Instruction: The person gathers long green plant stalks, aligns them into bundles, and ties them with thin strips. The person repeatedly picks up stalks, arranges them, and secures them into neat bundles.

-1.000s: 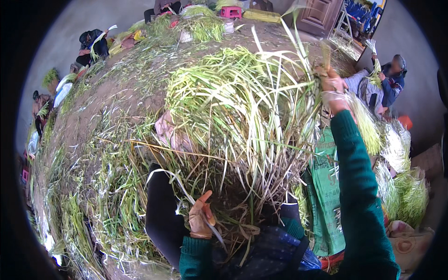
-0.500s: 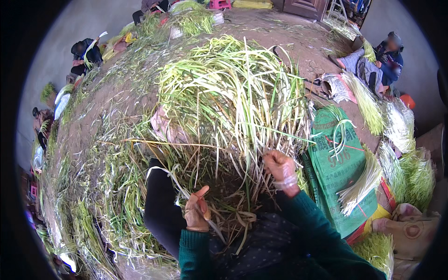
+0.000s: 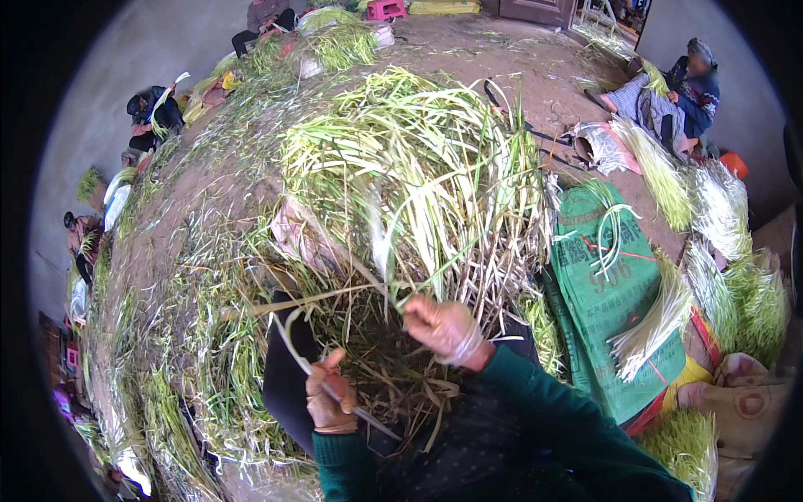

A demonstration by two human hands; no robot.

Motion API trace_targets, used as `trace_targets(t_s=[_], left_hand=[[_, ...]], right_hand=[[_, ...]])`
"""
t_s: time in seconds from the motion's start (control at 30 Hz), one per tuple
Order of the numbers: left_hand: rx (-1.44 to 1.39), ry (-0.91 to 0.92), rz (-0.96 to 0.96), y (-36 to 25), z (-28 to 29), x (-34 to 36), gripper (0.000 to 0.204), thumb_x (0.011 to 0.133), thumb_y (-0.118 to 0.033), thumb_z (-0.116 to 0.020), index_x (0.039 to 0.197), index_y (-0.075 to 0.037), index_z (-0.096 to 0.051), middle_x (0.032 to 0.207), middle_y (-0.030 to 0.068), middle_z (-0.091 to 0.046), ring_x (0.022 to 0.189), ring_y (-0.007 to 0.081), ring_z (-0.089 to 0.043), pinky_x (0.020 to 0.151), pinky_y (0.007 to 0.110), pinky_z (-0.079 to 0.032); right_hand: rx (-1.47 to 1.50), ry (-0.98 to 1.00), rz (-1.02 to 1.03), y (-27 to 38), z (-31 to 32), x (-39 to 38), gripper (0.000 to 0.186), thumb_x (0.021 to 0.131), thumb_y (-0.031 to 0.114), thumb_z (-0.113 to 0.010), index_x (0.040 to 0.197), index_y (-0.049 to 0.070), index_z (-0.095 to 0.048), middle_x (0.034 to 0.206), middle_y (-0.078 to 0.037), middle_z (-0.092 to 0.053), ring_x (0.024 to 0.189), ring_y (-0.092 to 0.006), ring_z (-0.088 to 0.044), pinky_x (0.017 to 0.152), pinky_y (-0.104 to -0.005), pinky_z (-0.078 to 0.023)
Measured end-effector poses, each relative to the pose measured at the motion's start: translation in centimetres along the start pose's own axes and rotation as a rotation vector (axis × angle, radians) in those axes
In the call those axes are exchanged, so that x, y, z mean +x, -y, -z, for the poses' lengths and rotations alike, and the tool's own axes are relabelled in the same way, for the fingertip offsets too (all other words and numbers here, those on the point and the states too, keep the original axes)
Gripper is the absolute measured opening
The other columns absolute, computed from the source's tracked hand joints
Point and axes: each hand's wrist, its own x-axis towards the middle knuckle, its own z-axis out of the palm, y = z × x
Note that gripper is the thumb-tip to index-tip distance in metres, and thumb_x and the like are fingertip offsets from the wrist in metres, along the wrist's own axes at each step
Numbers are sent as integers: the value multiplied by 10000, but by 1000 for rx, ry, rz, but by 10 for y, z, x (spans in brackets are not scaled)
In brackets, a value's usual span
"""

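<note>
My left hand [image 3: 330, 395], low in the middle, is closed around a pale stalk [image 3: 289, 340] that curves up at its top. Right of it, slightly higher, my right hand [image 3: 431, 326], in a clear thin glove, pinches a few motion-blurred strands [image 3: 378, 272]; exactly which is hard to tell. Beyond both hands lies a large heap of green and whitish leafy stalks [image 3: 410, 159] over a pinkish sack [image 3: 297, 234]. Loose trimmings [image 3: 393, 376] cover my dark lap. At the right, a green woven sack [image 3: 598, 335] bears a bundle of trimmed white stalks [image 3: 644, 330].
Co-workers sit along the walls [image 3: 155, 113] [image 3: 694, 92]. Bundles of pale stalks [image 3: 648, 171] lie at the right. Leaf litter [image 3: 159, 293] is strewn over the floor. A pink stool [image 3: 385, 10] stands at the back by a brown door [image 3: 535, 12].
My right hand has come down from the far right of the heap and moved left toward my left hand, uncovering the green sack. My left hand has shifted slightly left.
</note>
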Motion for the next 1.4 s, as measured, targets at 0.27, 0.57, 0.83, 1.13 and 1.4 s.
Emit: trace_targets(t_s=[0.27, 0.57, 0.83, 1.13, 1.4], left_hand=[[131, 57, -252, -49, -9, -20, 451, 941, -409, -405, 961, 0, -594, 359, -26, -347, 251, 104, -318, 272, 236, -271], [-114, -18, -186, -51, -46, -8, 537, 930, -293, -470, 1341, 15, -315, 595, 8, -569, 364, 59, -466, 299, 168, -366], [-333, 411, -291, -73, 75, 2, 170, 901, -99, -486, 1033, -38, -574, 1296, 266, -426, 371, 58, -436, 289, 156, -334], [351, -10, -932, -181, 137, -92, 389, 934, -216, -460, 1274, -34, -412, 704, 41, -612, 374, 6, -419, 322, 156, -416], [-66, 199, -202, -64, -40, -27, 342, 928, -238, -483, 1112, 50, -502, 534, -62, -450, 348, 11, -327, 260, 163, -255]], right_hand=[[-199, 177, 271, 5, -8, -33, 155, 814, 232, -578, 850, 110, -490, 542, -70, -499, 425, -232, -534, 395, -344, -454], [-241, 224, 260, -22, -13, -22, 141, 842, 260, -562, 870, 130, -516, 555, -84, -541, 475, -281, -557, 392, -377, -420], [-57, -44, -223, -46, 21, -28, 168, 844, 273, -610, 950, 147, -576, 703, -77, -624, 551, -170, -587, 483, -316, -519], [-371, 432, -329, -66, -3, -20, 295, 821, 319, -567, 817, 25, -595, 705, -150, -621, 638, -302, -606, 618, -416, -483], [66, 127, -153, 32, 15, -5, 146, 806, 190, -617, 753, 105, -511, 542, -101, -504, 450, -243, -536, 429, -327, -428]])
